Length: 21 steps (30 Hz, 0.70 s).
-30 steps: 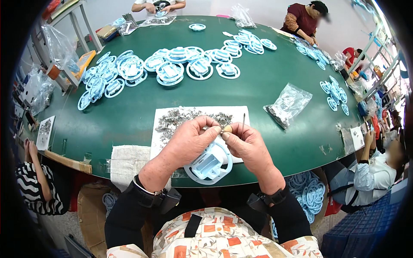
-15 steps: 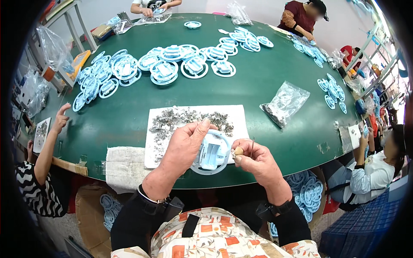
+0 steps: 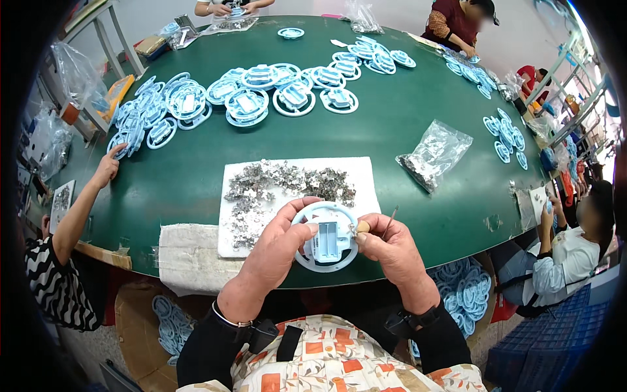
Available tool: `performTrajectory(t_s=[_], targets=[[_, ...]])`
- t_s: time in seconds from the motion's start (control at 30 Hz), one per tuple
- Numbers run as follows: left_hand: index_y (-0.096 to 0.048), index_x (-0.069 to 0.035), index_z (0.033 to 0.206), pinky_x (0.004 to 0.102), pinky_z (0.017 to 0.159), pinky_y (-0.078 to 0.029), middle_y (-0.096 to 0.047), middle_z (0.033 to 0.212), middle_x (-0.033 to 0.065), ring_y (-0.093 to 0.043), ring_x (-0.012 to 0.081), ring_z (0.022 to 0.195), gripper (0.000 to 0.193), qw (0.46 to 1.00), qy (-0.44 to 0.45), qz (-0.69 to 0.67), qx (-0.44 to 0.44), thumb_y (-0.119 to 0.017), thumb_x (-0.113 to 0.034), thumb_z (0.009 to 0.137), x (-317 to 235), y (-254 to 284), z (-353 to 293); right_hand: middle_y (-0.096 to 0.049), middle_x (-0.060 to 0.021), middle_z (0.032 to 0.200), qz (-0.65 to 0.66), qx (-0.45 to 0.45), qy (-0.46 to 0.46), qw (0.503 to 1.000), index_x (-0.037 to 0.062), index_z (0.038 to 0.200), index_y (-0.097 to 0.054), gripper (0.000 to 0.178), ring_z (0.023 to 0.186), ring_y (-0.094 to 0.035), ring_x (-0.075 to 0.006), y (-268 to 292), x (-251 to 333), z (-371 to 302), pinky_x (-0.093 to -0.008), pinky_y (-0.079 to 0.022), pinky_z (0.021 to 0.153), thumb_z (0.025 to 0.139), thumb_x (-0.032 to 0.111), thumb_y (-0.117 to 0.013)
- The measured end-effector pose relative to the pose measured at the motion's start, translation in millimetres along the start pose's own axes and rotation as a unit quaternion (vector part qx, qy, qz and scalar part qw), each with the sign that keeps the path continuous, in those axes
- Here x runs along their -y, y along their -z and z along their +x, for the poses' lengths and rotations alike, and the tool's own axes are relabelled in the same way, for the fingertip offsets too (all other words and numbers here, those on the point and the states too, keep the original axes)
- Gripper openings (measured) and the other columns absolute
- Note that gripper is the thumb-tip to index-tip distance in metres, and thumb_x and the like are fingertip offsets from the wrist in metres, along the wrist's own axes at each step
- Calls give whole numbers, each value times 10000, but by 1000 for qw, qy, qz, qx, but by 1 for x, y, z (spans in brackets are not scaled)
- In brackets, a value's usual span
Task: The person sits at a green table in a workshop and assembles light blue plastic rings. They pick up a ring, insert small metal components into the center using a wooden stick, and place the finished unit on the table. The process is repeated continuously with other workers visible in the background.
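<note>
My left hand (image 3: 277,243) grips a round light-blue plastic housing (image 3: 328,243) by its left side, thumb on its face. The housing has an open ring edge and a rectangular hollow with slots in the middle. At its right edge my right hand (image 3: 394,251) pinches small silvery metal pieces (image 3: 356,230) between thumb and forefinger. A thin dark rod (image 3: 391,221) sticks up between that hand's fingers; its kind cannot be made out. Just beyond both hands, many small metal clips (image 3: 268,186) lie scattered on a white board (image 3: 362,179).
Piles of light-blue housings (image 3: 186,101) spread over the far side of the green table (image 3: 196,196). A clear bag of metal parts (image 3: 431,160) lies to the right, a folded cloth (image 3: 189,255) to the left. Co-workers sit around the table; one's hand (image 3: 108,170) reaches in at left.
The housing has come more face-up, and my left thumb now rests on its face. The metal pieces in my right hand are now at its edge. The left co-worker's hand has reached the pile.
</note>
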<state>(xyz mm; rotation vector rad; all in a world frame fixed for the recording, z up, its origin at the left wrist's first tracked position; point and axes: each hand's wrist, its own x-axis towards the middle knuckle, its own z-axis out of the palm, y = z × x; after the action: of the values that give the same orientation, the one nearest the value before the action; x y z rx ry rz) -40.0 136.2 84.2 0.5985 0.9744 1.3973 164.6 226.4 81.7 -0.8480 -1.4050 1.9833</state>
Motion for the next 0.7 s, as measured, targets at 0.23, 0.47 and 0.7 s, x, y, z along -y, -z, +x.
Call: performTrajectory(t_s=[0.23, 0.47, 0.7], targets=[[-460, -2, 1411, 301, 1002, -477, -597, 1282, 101, -578, 153, 1157, 509, 1000, -3, 15, -11, -599, -79, 927, 0, 1, -6, -649, -15, 1055, -40, -5, 27, 999, 7, 980, -673, 90, 844, -534, -44, 1, -2, 0, -211, -442, 766, 908, 58, -692], [-371, -21, 1446, 316, 993, -508, -567, 1285, 104, -579, 158, 1164, 539, 998, -26, -49, -28, -606, -84, 965, 2, 1, -1, -641, -2, 1012, -31, 2, 4, 1000, 14, 981, -662, 83, 827, -524, -38, 0, -5, -4, -211, -438, 755, 907, 51, -673], [-311, -39, 1462, 310, 919, -537, -566, 1263, 102, -585, 145, 1125, 566, 996, -38, -86, -8, -598, -85, 976, 7, 0, -1, -598, 52, 878, 17, 15, -24, 999, 31, 992, -654, 91, 792, -514, -25, 2, -3, -3, -188, -423, 731, 918, 80, -674]])
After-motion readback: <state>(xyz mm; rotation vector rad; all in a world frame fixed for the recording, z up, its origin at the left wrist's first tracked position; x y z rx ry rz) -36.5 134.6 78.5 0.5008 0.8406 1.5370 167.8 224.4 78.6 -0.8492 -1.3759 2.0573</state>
